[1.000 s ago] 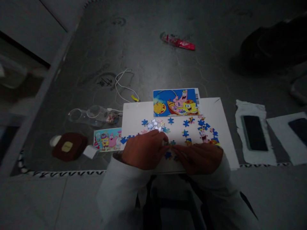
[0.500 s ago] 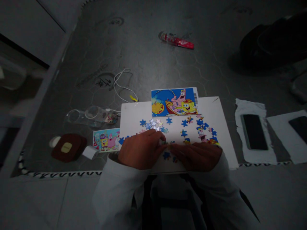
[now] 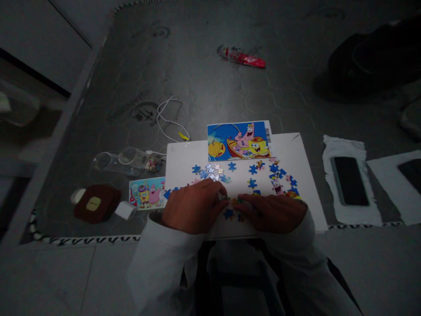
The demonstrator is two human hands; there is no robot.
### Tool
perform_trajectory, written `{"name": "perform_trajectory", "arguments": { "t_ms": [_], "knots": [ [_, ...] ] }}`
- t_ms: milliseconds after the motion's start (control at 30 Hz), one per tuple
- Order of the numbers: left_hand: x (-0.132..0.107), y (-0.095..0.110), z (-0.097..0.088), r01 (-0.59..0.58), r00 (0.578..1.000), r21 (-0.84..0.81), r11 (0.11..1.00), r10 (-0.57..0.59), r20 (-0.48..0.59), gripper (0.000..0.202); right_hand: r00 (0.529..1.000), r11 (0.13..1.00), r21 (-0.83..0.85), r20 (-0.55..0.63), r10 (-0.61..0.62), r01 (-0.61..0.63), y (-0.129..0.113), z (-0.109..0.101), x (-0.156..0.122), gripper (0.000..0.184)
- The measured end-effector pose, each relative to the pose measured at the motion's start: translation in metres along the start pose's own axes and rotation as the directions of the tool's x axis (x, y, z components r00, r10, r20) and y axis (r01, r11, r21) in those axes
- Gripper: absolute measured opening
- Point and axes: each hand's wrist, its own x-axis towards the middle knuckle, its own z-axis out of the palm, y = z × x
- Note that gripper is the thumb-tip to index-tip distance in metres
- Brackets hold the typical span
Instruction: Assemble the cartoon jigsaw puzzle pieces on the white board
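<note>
A white board (image 3: 296,153) lies on the dark floor mat with several loose jigsaw pieces (image 3: 253,169) scattered on it, mostly blue. A cartoon reference picture (image 3: 238,140) rests at the board's far edge. My left hand (image 3: 192,208) and my right hand (image 3: 274,213) lie low on the board's near part, fingertips meeting at the middle. Both pinch small puzzle pieces (image 3: 230,201) together there. A blue piece (image 3: 228,214) lies just below the fingertips. Both arms wear white sleeves.
A second cartoon card (image 3: 147,192), a brown pouch (image 3: 95,203) and a clear bag (image 3: 128,160) with a white cable (image 3: 167,116) lie left of the board. Two phones on white paper (image 3: 349,181) lie right. A red wrapper (image 3: 241,57) lies far back.
Hands stay nearly in place. The right fingers have shifted slightly, and the pinched pieces now show between the fingertips.
</note>
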Motion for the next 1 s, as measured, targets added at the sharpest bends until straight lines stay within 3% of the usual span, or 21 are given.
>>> {"name": "perform_trajectory", "arguments": {
  "t_ms": [167,733,900,1000],
  "knots": [
    [0.002,0.001,0.000,-0.011,0.999,-0.010,1.000,0.012,0.037,0.021,0.997,0.998,-0.007,0.049,-0.064,0.064,0.005,0.000,-0.003,0.013],
    [0.003,0.002,-0.001,-0.006,0.999,-0.001,1.000,0.006,0.051,0.022,0.983,0.989,-0.021,0.114,-0.144,0.147,0.013,0.000,-0.009,0.014],
    [0.002,0.002,0.000,-0.017,0.999,-0.002,1.000,0.017,0.050,0.022,0.992,0.998,-0.011,0.104,-0.065,0.067,0.012,0.000,-0.012,0.015],
    [0.001,0.002,0.000,-0.019,0.999,-0.006,1.000,0.019,0.027,0.020,0.986,0.994,0.002,0.128,-0.107,0.108,0.013,0.000,-0.015,0.018]
  ]
}}
